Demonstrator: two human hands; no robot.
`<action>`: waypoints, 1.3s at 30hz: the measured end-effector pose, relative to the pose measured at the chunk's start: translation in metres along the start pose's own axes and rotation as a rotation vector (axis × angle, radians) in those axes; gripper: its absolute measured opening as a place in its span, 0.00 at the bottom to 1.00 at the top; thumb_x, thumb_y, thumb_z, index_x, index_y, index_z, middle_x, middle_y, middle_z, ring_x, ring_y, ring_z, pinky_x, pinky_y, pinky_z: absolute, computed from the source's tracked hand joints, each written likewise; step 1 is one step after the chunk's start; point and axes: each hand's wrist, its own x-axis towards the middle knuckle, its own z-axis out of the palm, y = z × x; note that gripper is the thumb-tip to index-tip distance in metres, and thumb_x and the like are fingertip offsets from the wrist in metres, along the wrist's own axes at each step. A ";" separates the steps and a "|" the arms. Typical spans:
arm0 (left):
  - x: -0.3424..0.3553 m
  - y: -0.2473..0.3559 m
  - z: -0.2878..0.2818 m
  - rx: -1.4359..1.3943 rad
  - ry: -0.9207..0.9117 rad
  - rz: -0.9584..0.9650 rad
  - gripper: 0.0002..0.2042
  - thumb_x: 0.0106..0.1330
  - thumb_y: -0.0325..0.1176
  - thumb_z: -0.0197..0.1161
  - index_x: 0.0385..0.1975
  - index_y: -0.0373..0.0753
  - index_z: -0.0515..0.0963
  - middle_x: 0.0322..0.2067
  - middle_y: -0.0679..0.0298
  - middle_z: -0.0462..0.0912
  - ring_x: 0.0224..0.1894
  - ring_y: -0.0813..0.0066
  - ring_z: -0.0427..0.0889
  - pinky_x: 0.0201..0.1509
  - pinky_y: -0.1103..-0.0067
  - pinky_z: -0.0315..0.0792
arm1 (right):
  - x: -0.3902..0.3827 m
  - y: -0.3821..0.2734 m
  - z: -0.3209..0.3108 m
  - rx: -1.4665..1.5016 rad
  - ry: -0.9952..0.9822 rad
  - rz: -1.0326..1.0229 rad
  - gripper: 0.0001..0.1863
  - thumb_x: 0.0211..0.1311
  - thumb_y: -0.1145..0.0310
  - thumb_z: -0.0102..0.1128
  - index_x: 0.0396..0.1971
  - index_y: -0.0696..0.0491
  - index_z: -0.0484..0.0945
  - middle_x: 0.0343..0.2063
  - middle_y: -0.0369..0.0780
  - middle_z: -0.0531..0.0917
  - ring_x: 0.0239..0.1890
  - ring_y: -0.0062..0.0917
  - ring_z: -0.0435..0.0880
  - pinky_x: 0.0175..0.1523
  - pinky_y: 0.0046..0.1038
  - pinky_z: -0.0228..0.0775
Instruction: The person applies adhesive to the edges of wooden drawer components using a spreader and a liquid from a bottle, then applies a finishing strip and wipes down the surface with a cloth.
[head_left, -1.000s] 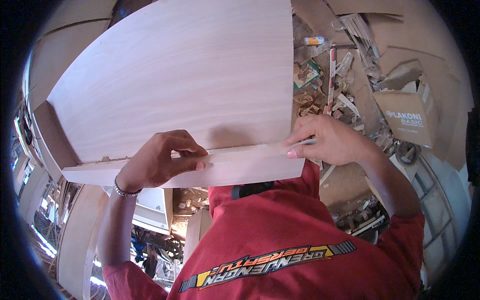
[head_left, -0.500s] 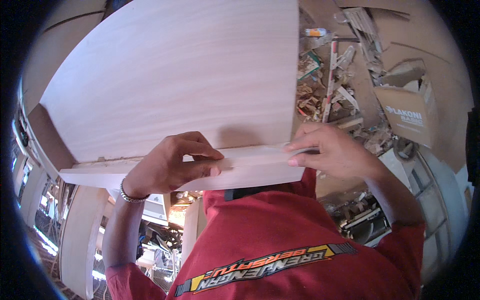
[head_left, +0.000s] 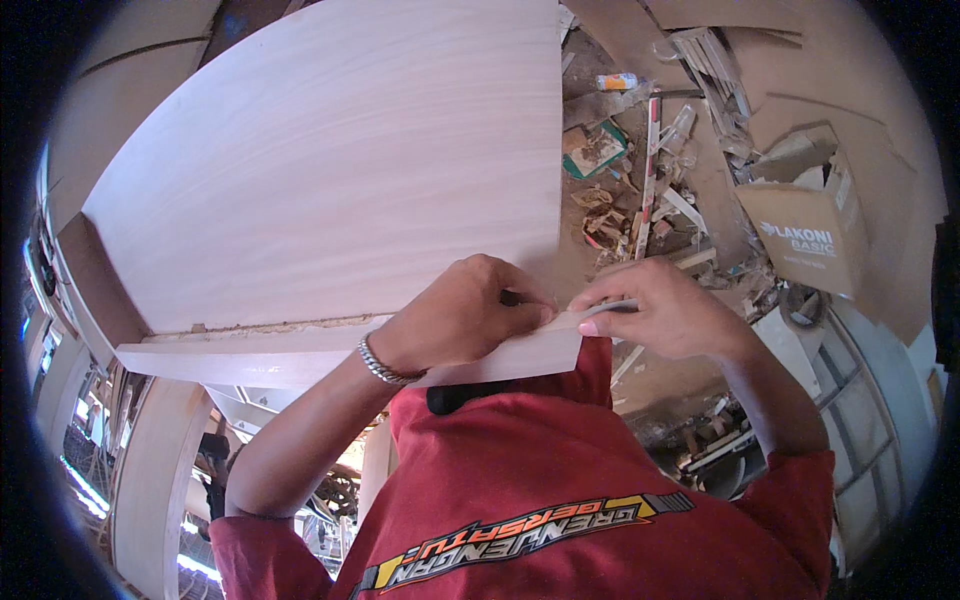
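A large pale wooden panel stretches out in front of me, with a narrow pale board along its near edge. My left hand, a chain bracelet on its wrist, is closed over the board near its right end, thumb and fingers pinched together. What those fingers hold, if anything, is hidden. At the board's right corner, my right hand pinches a thin grey piece between thumb and fingers; its kind is unclear. The two hands' fingertips are almost touching.
Wood scraps and litter cover the floor to the right, with a red-and-white bar among them. Farther right stands an open cardboard box. A brown side board rises at the panel's left end.
My left hand has slid right along the narrow board, up to my right hand, and its fingers have closed more. The panel sits slightly farther left in view.
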 end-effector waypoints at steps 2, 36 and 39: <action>0.005 0.000 0.004 0.041 0.021 0.030 0.12 0.72 0.34 0.66 0.45 0.31 0.87 0.37 0.53 0.91 0.39 0.72 0.88 0.48 0.73 0.80 | 0.000 -0.002 -0.001 0.045 -0.009 0.058 0.18 0.65 0.61 0.71 0.48 0.58 0.87 0.42 0.47 0.90 0.47 0.32 0.89 0.56 0.34 0.78; -0.036 -0.032 0.066 0.963 0.366 0.463 0.24 0.49 0.51 0.80 0.35 0.34 0.87 0.32 0.49 0.89 0.38 0.49 0.90 0.44 0.62 0.83 | -0.006 0.039 0.039 0.142 0.140 -0.118 0.19 0.63 0.61 0.75 0.46 0.61 0.86 0.36 0.37 0.88 0.39 0.22 0.85 0.47 0.25 0.76; -0.027 -0.053 0.084 1.064 0.545 0.583 0.28 0.46 0.52 0.82 0.38 0.35 0.85 0.35 0.51 0.88 0.41 0.49 0.88 0.47 0.63 0.82 | -0.024 0.006 0.049 -0.063 0.202 -0.079 0.17 0.64 0.64 0.72 0.46 0.61 0.86 0.39 0.38 0.89 0.40 0.22 0.86 0.48 0.25 0.78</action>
